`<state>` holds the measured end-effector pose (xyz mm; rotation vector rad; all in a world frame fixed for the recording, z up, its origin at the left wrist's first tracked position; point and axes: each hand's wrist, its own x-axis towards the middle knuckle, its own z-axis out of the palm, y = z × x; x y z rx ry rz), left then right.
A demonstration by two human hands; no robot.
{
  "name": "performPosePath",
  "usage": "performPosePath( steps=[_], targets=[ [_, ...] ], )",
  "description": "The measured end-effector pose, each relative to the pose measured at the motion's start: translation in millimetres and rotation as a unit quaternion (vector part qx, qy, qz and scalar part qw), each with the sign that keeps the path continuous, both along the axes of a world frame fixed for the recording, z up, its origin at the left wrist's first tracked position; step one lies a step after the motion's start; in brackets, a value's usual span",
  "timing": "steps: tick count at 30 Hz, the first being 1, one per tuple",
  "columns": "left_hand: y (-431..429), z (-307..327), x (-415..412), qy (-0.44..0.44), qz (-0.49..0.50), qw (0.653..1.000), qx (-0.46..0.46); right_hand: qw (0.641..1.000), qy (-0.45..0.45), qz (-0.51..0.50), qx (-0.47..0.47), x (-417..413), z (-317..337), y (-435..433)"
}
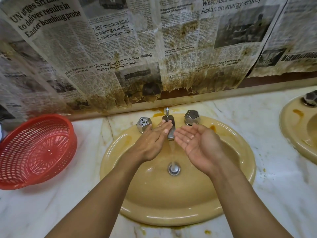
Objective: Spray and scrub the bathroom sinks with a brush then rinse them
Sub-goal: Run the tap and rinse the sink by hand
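sink (240, 162) oval, long axis along back edge of table (284, 189) | spout (171, 133) points frontward, water running | left grip (152, 141) flat, empty | right grip (197, 143) cupped palm-up, empty

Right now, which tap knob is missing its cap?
The left knob on the near sink: its top is open and hollow, while the right knob is capped.

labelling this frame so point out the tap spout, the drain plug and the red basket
tap spout (171, 134) head view, lower metal body above the outlet
drain plug (174, 169) head view, centre of the metal stopper
red basket (25, 134) head view, inner mesh wall
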<state>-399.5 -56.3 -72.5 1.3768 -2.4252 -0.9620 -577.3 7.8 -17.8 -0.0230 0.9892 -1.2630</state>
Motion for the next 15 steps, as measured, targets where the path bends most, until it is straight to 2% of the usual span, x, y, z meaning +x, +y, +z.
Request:
performPosePath(
  steps=[5,9,11,15],
  targets=[
    [21.5,4.8,8.2,-0.054,-0.076,0.994,-0.055,0.999,0.024,-0.031,0.007,-4.2,-5.7,2.2],
    [19.0,4.6,7.4,-0.107,-0.103,0.984,-0.096,0.995,0.051,-0.069,0.06,-8.1,-28.0,4.1],
    [3.5,4.3,-2.2,-0.109,-0.095,0.986,-0.079,0.992,0.05,-0.063,0.094,-2.9,-42.7,1.8],
    [-29.9,1.6,-19.3,-0.103,-0.023,0.994,-0.016,0.989,-0.03,-0.019,0.146,17.8,-63.9,0.2]
  ],
)
